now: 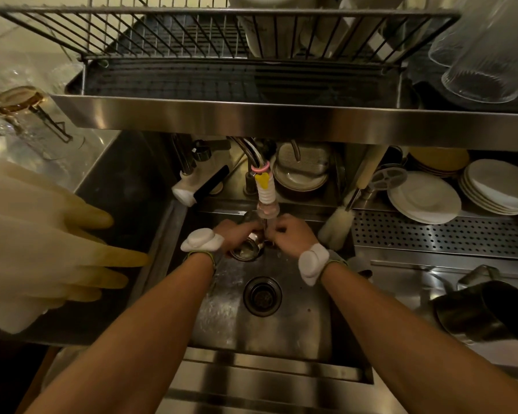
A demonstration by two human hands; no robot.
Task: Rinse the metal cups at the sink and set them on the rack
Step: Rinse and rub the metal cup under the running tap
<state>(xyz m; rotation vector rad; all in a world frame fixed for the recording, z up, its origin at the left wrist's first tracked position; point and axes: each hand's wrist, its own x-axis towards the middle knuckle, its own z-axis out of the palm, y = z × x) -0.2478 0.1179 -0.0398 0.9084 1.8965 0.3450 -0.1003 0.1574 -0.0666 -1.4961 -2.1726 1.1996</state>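
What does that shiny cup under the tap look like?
The small shiny metal cup is round and silvery, with its open mouth tipped toward the camera. It is held over the steel sink, just below the white ribbed tap nozzle. The left hand grips it; the right hand is curled close beside it. Fingers hide most of its side.

Bare forearms point(150, 324), white padded pods point(202, 240) on both wrists, thin green-edged grey straps point(337, 261).

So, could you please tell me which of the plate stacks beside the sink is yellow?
The rearmost stack, half hidden under the steel shelf; the left front stack and right front stack are both white.
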